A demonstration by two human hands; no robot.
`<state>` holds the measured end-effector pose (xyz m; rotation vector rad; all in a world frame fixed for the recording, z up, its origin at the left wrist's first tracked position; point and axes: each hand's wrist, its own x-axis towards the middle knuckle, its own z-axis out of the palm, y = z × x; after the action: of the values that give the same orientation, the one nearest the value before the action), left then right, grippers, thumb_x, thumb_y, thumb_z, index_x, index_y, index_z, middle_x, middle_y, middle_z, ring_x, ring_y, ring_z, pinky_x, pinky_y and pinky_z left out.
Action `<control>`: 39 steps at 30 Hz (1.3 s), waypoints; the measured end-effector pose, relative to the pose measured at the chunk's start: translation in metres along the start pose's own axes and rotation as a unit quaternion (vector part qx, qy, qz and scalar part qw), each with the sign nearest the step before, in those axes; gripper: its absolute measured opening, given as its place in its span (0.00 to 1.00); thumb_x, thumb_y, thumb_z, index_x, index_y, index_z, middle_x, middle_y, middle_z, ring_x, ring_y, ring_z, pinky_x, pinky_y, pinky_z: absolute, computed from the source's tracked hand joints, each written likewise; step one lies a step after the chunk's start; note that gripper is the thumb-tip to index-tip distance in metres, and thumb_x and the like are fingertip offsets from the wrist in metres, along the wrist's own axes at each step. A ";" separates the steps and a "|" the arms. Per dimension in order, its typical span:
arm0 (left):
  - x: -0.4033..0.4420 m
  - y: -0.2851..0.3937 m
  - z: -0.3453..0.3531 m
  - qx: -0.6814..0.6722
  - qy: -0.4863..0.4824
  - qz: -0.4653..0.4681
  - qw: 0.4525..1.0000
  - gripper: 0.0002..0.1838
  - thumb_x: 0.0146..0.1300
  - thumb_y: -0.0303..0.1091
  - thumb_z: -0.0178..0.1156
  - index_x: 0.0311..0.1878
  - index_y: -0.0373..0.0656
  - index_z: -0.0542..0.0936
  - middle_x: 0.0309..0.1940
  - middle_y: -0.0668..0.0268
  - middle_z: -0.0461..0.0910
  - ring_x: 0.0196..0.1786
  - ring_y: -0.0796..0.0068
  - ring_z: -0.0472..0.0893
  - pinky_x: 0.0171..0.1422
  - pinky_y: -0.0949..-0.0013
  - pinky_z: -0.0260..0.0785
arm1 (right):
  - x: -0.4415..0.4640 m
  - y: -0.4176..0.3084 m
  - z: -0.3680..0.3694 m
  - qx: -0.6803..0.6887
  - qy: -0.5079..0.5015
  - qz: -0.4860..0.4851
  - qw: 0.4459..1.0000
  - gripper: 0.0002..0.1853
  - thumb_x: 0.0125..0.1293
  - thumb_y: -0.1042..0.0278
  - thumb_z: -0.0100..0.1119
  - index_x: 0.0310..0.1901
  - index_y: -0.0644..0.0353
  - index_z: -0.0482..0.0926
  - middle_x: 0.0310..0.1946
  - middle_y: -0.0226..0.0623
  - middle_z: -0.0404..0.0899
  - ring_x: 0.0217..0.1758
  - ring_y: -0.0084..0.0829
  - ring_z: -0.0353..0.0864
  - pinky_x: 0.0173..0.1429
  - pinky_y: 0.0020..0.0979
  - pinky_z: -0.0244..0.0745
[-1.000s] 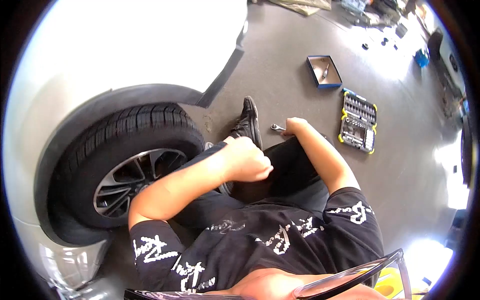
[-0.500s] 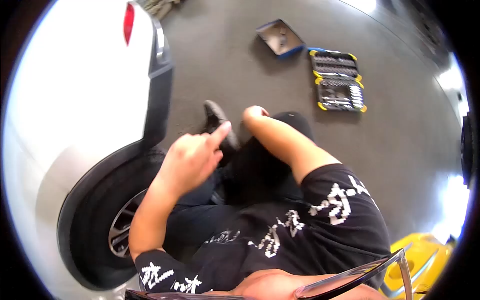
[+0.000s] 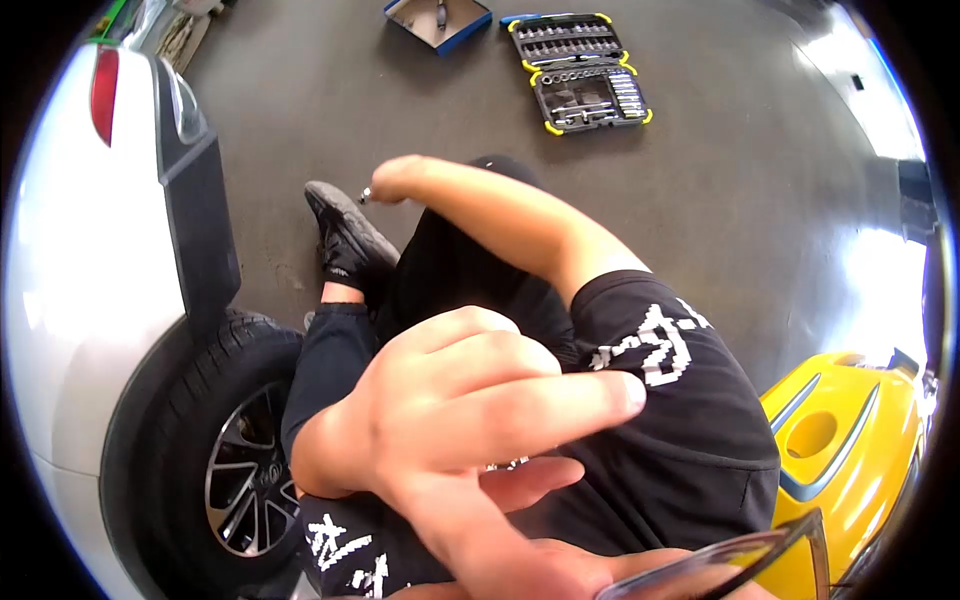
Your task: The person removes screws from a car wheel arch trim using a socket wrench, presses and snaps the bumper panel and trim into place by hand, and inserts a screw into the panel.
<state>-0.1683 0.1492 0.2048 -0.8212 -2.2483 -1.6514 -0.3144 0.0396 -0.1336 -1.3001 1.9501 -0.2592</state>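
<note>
My left hand point(image 3: 455, 400) is raised close to the camera, above my chest and near the glasses point(image 3: 740, 560). One finger is stretched out to the right and the others are partly bent; I see nothing held in it. My right hand point(image 3: 398, 180) is in front of my bent knee, beside the black shoe point(image 3: 345, 235). Its fingers are closed, and a small silver metal end point(image 3: 366, 194) pokes out. The rest of that piece is hidden by the hand.
At my left stands a white car point(image 3: 90, 250) with its wheel point(image 3: 245, 470) beside me. An open socket set case point(image 3: 556, 78) and a blue-edged box point(image 3: 462, 42) holding a dark-handled tool point(image 3: 441, 14) lie ahead on the floor. A yellow plastic seat point(image 3: 850, 430) is at right.
My left hand has come up and back toward my face. My right hand now shows the silver end. The view has shifted, so the case and box sit higher and further left.
</note>
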 end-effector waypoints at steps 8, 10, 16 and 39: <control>-0.044 -0.001 -0.033 0.157 -0.074 -0.163 0.971 0.28 0.66 0.32 0.65 0.69 0.33 0.77 0.51 0.57 0.87 0.43 0.59 0.84 0.53 0.59 0.74 | -0.138 0.005 -0.077 0.594 0.143 -0.172 0.772 0.16 0.81 0.58 0.57 0.59 0.59 0.82 0.30 0.30 0.76 0.39 0.19 0.79 0.48 0.29 0.78; -0.061 -0.015 -0.031 0.217 -0.110 -0.348 0.905 0.33 0.67 0.35 0.66 0.75 0.39 0.73 0.57 0.54 0.84 0.52 0.53 0.83 0.63 0.55 0.73 | -0.167 0.023 -0.078 0.606 0.152 -0.210 0.752 0.15 0.79 0.63 0.59 0.60 0.59 0.81 0.32 0.28 0.74 0.40 0.19 0.76 0.50 0.28 0.77; -0.132 -0.065 -0.028 0.215 -0.288 -0.603 0.712 0.35 0.72 0.43 0.64 0.79 0.44 0.68 0.67 0.47 0.79 0.68 0.49 0.80 0.72 0.53 0.71 | -0.195 0.158 -0.059 0.500 0.295 -0.036 0.813 0.15 0.74 0.71 0.59 0.60 0.60 0.80 0.43 0.29 0.80 0.44 0.20 0.77 0.50 0.27 0.76; 0.064 -0.185 0.009 0.347 -0.278 -0.305 0.842 0.21 0.66 0.30 0.67 0.62 0.44 0.82 0.50 0.59 0.86 0.56 0.57 0.84 0.63 0.55 0.74 | -0.446 0.475 0.144 -0.133 0.464 0.707 0.517 0.28 0.74 0.56 0.55 0.75 0.47 0.72 0.78 0.35 0.69 0.83 0.47 0.61 0.85 0.57 0.50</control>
<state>-0.3238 0.1382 0.0853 -0.4263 -3.4462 -0.5964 -0.4639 0.6742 -0.2769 0.9536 3.3017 0.2879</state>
